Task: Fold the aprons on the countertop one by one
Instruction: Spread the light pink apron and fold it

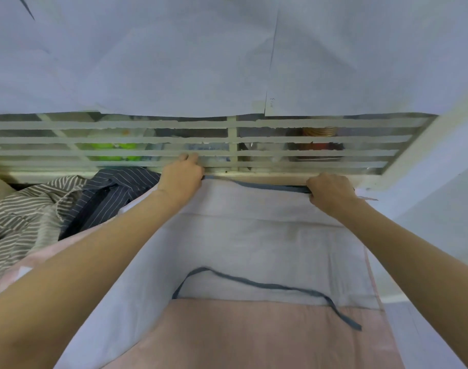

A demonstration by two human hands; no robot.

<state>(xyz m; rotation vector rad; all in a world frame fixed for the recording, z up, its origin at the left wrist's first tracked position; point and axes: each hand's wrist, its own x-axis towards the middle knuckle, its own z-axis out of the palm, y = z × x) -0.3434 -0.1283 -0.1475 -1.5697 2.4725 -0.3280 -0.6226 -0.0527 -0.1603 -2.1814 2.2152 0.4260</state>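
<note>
— Where the worktop meets the slatted window grille (147,139), what are the hands doing?

— Both are at the far edge. The left hand (181,179) has its fingers curled over the far-left corner of the pale grey apron (254,235), pinching the cloth there. The right hand (331,194) is closed on the far-right corner, with the dark blue-grey trim (267,186) that runs along that edge coming out from under its knuckles.

— And the apron itself?

— It lies spread flat on the worktop, its top hem stretched between the two hands along the far edge. A dark neck strap (254,284) lies loose across its near part, one end trailing toward the near-right. The apron lies on top of a pink cloth (254,334), which shows at the near edge and again along the left side.

— Anything else on the worktop?

— Toward the far-left corner there is a heap of other aprons: a navy pinstriped one (113,193) just beside the left forearm, and a grey-and-white striped one (28,209) further left, partly tucked under the navy.

— Any writing you can read?

— Only a small handwritten mark on the white paper sheet (334,62) covering the upper window, near its lower edge; it is too small to make out. Behind the grille there are blurred shapes, something bright green (113,150) to the left and something red to the right, but no label can be read there.
</note>
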